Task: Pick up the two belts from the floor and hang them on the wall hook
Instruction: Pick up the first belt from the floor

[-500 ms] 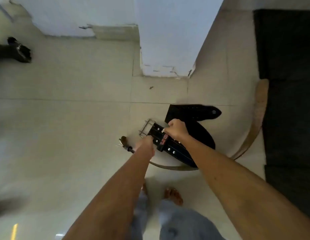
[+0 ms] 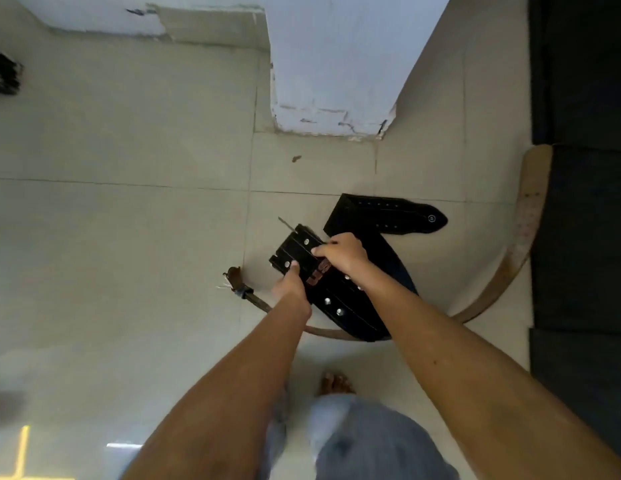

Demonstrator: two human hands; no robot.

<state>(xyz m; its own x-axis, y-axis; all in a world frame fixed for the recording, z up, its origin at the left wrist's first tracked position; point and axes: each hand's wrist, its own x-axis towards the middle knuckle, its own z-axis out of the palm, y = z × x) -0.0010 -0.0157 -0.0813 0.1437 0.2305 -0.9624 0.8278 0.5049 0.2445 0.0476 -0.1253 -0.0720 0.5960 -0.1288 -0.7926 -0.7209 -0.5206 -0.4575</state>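
Observation:
A wide black belt (image 2: 382,216) with silver rivets lies folded on the tiled floor. Its buckle end is raised a little. My right hand (image 2: 343,254) grips that end from the right, and my left hand (image 2: 291,289) holds its near edge with the thumb on top. A thin tan belt (image 2: 524,237) curves along the floor from the dark mat at the right, passes under the black belt, and ends at a brown buckle (image 2: 234,275) left of my hands. No wall hook is in view.
A white pillar (image 2: 337,81) stands just beyond the belts. A dark mat (image 2: 579,202) covers the floor at the right. A black object (image 2: 4,74) lies at the far left edge. My bare foot (image 2: 335,382) and grey trouser legs are below.
The buckle end of the black belt has lifted and turned in my hands. My left hand has shifted onto the belt's near edge. The view has come closer to the floor.

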